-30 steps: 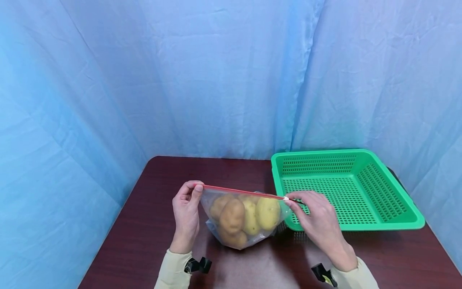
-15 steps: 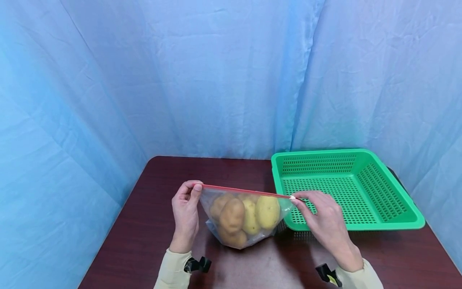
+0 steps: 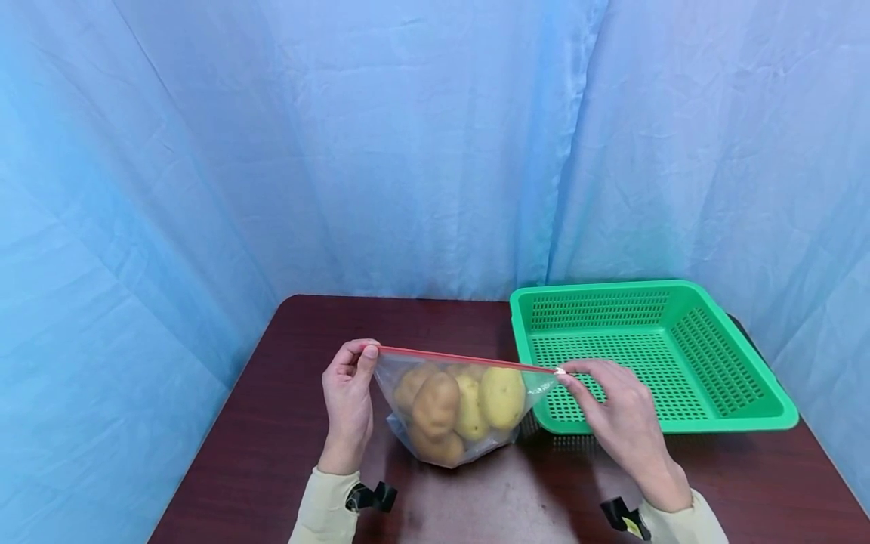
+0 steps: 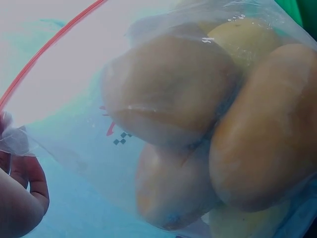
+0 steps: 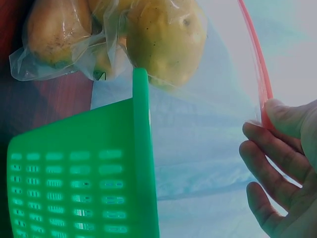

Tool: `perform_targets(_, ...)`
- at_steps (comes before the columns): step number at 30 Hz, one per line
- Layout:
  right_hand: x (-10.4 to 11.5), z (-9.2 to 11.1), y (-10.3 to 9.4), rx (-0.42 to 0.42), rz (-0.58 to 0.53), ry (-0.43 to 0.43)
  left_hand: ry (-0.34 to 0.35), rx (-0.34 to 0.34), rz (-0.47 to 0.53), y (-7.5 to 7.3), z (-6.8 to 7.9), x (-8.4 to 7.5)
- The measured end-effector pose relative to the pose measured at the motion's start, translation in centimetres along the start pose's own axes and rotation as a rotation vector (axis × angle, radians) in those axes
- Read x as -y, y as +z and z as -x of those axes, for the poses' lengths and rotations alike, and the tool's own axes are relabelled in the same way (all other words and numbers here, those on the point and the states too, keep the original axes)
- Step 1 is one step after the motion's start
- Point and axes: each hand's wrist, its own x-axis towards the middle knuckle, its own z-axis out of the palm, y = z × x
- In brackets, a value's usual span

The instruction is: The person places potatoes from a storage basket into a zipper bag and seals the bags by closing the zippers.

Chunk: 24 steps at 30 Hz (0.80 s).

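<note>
A clear zip-top bag [image 3: 397, 381] with a red seal strip [image 3: 469, 360] holds several brown and yellow potatoes [image 3: 436, 405]. My left hand [image 3: 349, 400] pinches the strip's left end between thumb and forefinger. At the other end, my right hand [image 3: 621, 412] pinches the strip, and a small white spot shows at the fingertips. The strip runs taut and straight between the two hands, with the bag hanging below it. In the right wrist view, thumb and forefinger grip the red strip [image 5: 257, 54] while the other fingers [image 5: 267, 171] spread loosely below.
A green perforated basket [image 3: 741, 428] stands right of the bag, partly behind my right hand. The dark red-brown table [image 3: 272, 423] lies under everything. Blue curtains [image 3: 408, 151] hang behind it and at both sides.
My right hand has slid to the right along the red strip, and more strip shows between the hands. The left hand has shifted slightly left. The potatoes have barely moved.
</note>
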Motion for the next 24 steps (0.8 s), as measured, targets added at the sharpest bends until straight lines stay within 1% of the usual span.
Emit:
perform_targets(2, 0.0, 0.0, 0.1, -0.005, -0.005, 0.004, -0.008, -0.006, 0.004, -0.1, -0.1, 0.1)
perform_targets(4, 0.0, 0.0, 0.4, -0.007, -0.017, 0.030, -0.033, -0.015, 0.022, -0.1, -0.2, 0.2)
perform_targets(5, 0.1, 0.0, 0.5, -0.008, -0.034, 0.057, -0.053, -0.022, 0.033, -0.2, -0.3, 0.2)
perform_targets(7, 0.4, 0.1, 0.9, 0.020, -0.102, 0.171, -0.104, -0.041, 0.066, -0.3, -0.5, 0.4)
perform_targets(9, 0.8, 0.2, 1.4, 0.087, -0.196, 0.315, -0.160, -0.069, 0.106, -0.5, -0.7, 0.6)
perform_targets(11, 1.1, 0.2, 2.0, 0.182, -0.292, 0.455, -0.210, -0.096, 0.131, -0.8, -0.9, 0.9)
perform_targets(12, 1.3, 0.1, 2.3, 0.240, -0.322, 0.512, -0.228, -0.104, 0.143, -1.0, -1.0, 1.0)
perform_targets(13, 1.4, 0.1, 2.6, 0.292, -0.345, 0.544, -0.244, -0.104, 0.152, -1.1, -1.0, 1.2)
perform_targets(14, 1.6, 0.0, 2.9, 0.334, -0.350, 0.564, -0.256, -0.088, 0.164, -1.4, -1.1, 1.4)
perform_targets(15, 1.7, 0.0, 3.2, 0.361, -0.345, 0.570, -0.264, -0.050, 0.173, -1.6, -1.1, 1.7)
perform_targets(16, 1.8, -0.1, 3.5, 0.370, -0.332, 0.564, -0.273, 0.007, 0.183, -1.9, -1.1, 1.9)
perform_targets(17, 1.8, -0.1, 3.7, 0.365, -0.308, 0.552, -0.288, 0.080, 0.192, -2.3, -1.2, 2.3)
perform_targets(19, 2.0, -0.1, 4.2, 0.328, -0.258, 0.509, -0.321, 0.268, 0.174, -3.3, -1.2, 2.9)
perform_targets(21, 2.0, -0.2, 4.6, 0.272, -0.220, 0.454, -0.353, 0.485, 0.089, -4.4, -1.1, 3.3)
perform_targets(22, 2.0, -0.2, 4.8, 0.244, -0.212, 0.425, -0.361, 0.590, 0.018, -4.9, -1.1, 3.5)
perform_targets(23, 2.0, -0.2, 4.9, 0.219, -0.204, 0.393, -0.362, 0.680, -0.064, -5.4, -1.1, 3.5)
perform_targets(24, 1.9, -0.2, 5.1, 0.194, -0.204, 0.360, -0.344, 0.759, -0.151, -5.7, -1.2, 3.6)
